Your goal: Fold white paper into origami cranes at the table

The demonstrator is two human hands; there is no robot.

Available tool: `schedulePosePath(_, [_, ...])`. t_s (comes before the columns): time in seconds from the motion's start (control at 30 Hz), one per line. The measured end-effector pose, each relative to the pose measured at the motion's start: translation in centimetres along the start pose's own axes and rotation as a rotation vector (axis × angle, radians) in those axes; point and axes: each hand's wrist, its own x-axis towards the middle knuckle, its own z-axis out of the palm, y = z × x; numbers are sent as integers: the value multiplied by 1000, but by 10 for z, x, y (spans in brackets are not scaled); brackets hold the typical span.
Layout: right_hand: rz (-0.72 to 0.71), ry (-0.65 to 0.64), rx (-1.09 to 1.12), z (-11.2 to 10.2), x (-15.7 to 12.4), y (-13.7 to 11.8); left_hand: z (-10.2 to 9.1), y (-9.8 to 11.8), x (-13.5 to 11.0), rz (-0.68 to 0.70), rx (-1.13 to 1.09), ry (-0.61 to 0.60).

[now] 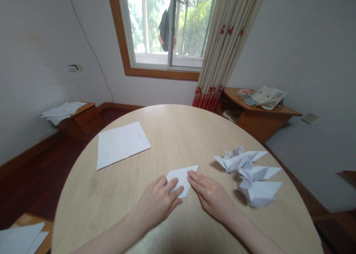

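A small folded sheet of white paper lies flat on the round wooden table, close to me. My left hand rests on its left part, fingers spread and pressing it down. With fingers stretched out side by side, my right hand touches the paper's right edge. Part of the paper is hidden under both hands. To the right of my right hand stand several folded paper figures with pointed, wing-like flaps, close together in a row.
A larger white paper sheet lies at the table's left. More paper is at the lower left, beyond the table edge. A wooden cabinet holding a cloth bag stands back right, beside the curtain. A low drawer unit stands left.
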Motion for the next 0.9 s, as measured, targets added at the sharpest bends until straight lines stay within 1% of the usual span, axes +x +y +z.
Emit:
schedulePosePath(0.1, [5, 14, 0, 0, 1, -1, 3, 0, 0, 45, -39, 0])
schedulePosePath(0.2, [40, 32, -30, -1, 2, -1, 2, -1, -1, 57, -139, -24])
schedulePosePath(0.3, [71, 15, -23, -1, 2, 0, -1, 0, -3, 39, -249, -82])
schedulePosePath(0.43, [102, 0, 52, 2, -1, 2, -1, 3, -6, 6, -353, -139])
schedulePosePath(0.63, [158, -6, 176, 3, -1, 4, 5, 3, -8, 110, -312, -148])
schedulePosePath(0.73, [185, 16, 217, 3, 1, 5, 6, 4, -8, 136, -267, -156])
schedulePosePath(0.9, [198, 79, 176, 6, 2, 7, 2, 6, -6, 141, -229, -232])
